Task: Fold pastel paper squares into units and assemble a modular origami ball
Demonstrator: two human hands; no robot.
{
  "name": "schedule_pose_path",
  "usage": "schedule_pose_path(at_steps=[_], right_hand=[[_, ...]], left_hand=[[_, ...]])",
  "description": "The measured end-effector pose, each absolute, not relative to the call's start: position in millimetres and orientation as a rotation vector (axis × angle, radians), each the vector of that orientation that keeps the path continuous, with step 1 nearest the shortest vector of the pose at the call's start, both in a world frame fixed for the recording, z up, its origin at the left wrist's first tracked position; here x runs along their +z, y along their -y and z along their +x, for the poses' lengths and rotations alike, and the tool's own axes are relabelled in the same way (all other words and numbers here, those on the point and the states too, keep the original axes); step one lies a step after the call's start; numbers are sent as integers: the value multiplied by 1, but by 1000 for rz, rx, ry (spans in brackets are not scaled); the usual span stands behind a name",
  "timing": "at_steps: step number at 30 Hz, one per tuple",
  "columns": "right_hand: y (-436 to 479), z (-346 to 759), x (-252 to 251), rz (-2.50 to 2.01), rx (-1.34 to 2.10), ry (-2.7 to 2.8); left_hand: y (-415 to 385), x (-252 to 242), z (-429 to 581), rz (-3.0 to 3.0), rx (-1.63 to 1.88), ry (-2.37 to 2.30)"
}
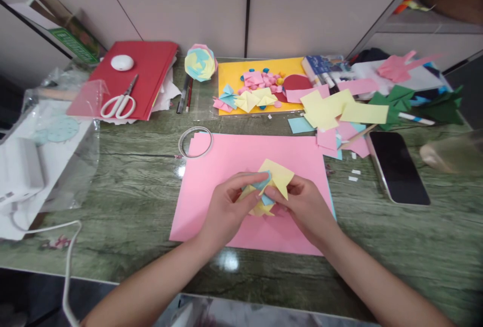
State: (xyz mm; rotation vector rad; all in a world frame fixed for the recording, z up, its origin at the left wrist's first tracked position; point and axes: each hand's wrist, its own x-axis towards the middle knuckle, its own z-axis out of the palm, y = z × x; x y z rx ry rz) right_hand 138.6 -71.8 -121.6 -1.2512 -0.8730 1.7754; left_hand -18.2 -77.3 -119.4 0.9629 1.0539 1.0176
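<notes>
Between my two hands is a folded paper piece of yellow and light blue origami units, with a bit of pink low on its right. My left hand pinches its left side, thumb and fingers closed on the paper. From the right, my right hand grips it, the thumb pressed on the front near a blue part. My fingers cover some of the folds. Under the hands lies a stack of pink paper sheets, with a roll of tape on its upper left corner.
A finished-looking paper ball stands at the back. White scissors and an earbud case lie on a red folder. Folded units sit on a yellow sheet. Yellow paper slips and a phone are at right; a white cable hangs left.
</notes>
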Motion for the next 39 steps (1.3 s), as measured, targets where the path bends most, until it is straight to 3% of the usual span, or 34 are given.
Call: schedule_pose_path(at_steps=[10, 39], right_hand=[[68, 139, -121, -1354, 1636, 1103], [71, 136, -119, -1417, 1593, 1071]], left_hand=[[76, -119, -19, 946, 1026, -1075], [75, -120, -18, 933, 1071, -1092]])
